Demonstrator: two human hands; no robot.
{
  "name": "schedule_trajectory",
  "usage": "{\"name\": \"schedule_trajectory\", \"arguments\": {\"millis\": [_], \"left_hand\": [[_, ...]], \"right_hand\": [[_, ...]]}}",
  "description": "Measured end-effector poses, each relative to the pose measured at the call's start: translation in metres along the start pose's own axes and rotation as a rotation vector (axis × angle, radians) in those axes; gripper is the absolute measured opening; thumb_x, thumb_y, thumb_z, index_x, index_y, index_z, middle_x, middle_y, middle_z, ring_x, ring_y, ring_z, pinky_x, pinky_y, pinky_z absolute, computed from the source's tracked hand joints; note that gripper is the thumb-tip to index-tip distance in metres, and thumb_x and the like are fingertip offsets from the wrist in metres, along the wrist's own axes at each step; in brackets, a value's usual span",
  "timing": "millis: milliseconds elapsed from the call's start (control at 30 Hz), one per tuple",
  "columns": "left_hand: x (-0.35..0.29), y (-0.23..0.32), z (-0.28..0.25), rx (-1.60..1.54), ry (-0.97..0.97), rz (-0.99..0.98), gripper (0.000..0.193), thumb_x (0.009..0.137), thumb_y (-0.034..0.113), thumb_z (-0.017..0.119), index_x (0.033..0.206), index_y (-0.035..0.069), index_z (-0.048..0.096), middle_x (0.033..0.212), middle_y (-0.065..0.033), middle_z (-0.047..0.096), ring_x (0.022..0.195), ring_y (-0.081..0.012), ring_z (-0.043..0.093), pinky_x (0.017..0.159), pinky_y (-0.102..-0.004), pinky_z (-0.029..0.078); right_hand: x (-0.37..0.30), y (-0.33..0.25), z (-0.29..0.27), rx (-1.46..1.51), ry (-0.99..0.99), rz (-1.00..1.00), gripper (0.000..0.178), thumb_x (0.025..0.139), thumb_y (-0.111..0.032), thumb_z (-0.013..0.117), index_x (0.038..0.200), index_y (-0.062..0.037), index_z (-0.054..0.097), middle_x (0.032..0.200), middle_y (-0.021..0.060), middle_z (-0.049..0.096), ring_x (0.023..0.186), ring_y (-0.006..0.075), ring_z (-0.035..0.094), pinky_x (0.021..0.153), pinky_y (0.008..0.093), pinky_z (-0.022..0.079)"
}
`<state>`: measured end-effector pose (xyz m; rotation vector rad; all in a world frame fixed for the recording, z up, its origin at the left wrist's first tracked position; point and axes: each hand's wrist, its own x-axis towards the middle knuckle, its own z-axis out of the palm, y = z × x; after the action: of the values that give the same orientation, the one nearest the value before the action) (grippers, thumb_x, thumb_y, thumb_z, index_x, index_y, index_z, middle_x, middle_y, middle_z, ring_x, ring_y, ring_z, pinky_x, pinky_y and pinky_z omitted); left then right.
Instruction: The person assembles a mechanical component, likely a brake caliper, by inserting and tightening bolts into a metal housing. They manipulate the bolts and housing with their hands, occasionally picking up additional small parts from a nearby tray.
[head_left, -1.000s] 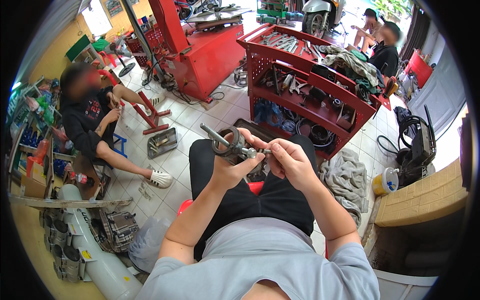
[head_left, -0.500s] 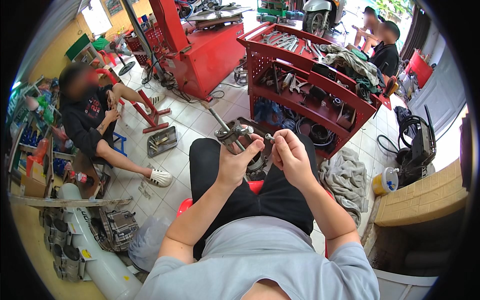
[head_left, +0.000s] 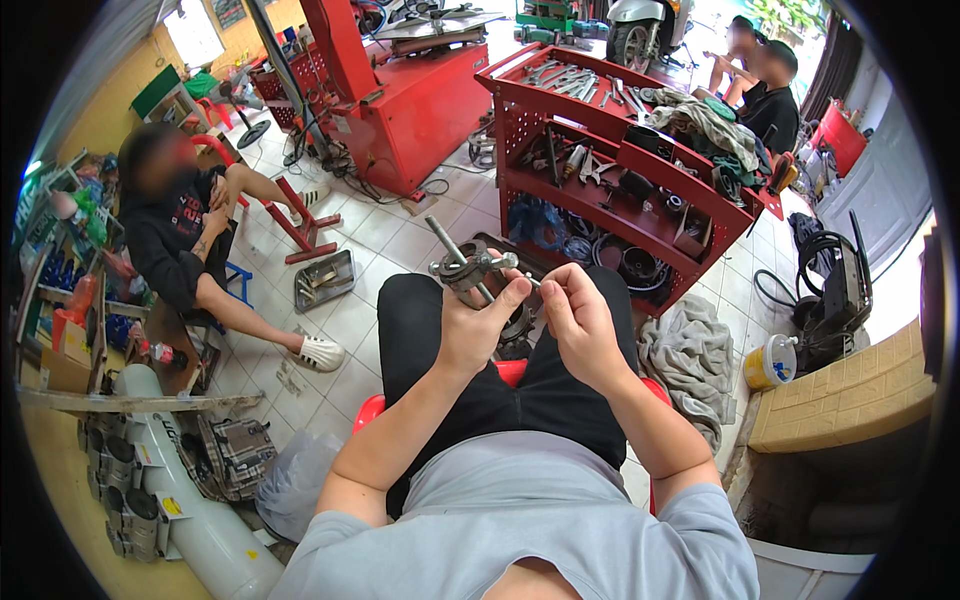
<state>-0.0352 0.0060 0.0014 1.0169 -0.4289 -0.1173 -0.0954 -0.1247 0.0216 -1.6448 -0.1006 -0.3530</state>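
Note:
My left hand (head_left: 474, 325) grips a grey metal puller (head_left: 458, 270) above my lap, its threaded rod slanting up and away to the left. Close to its right side, my right hand (head_left: 582, 318) pinches a small metal bolt (head_left: 531, 280) between thumb and fingertips. The bolt points toward the puller and the left fingertips; whether it touches them I cannot tell. Fingers hide part of both pieces. Beyond and below my hands, between my knees, a round metal part (head_left: 517, 328) is partly covered.
A red tool cart (head_left: 600, 215) with wrenches and rags stands ahead. On the tiled floor lie a parts tray (head_left: 325, 282) to the left and a grey cloth (head_left: 687, 355) to the right. A seated person (head_left: 180, 230) is at the left; two more sit far right.
The puller has tilted, so its rod's far end sits farther right and stands steeper. My right hand has turned the bolt; its head no longer shows clearly.

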Motion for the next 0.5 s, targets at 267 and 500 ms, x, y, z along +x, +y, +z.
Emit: {"name": "schedule_trajectory", "arguments": {"millis": [267,500], "left_hand": [[0.002,0.000,-0.001,0.039,0.020,-0.100,0.025,0.084,0.004,0.069,0.105,0.002,0.056,0.087,-0.0052,0.064,0.078,-0.0133,0.062,0.072,-0.0264,0.051],[0.001,0.001,0.002,0.058,0.011,-0.078,0.016,0.086,0.009,0.069,0.098,0.004,0.059,0.082,-0.0039,0.065,0.076,-0.0106,0.062,0.069,-0.0235,0.050]], "right_hand": [[0.002,-0.001,-0.006,0.189,0.001,0.044,0.019,0.101,-0.021,0.044,0.093,-0.0040,0.048,0.062,-0.0051,0.042,0.050,0.0020,0.032,0.046,0.0189,0.024],[-0.007,-0.011,-0.005,0.083,-0.076,0.009,0.016,0.100,-0.017,0.046,0.093,-0.0032,0.049,0.068,-0.0041,0.043,0.060,0.0016,0.036,0.052,0.0196,0.032]]}}
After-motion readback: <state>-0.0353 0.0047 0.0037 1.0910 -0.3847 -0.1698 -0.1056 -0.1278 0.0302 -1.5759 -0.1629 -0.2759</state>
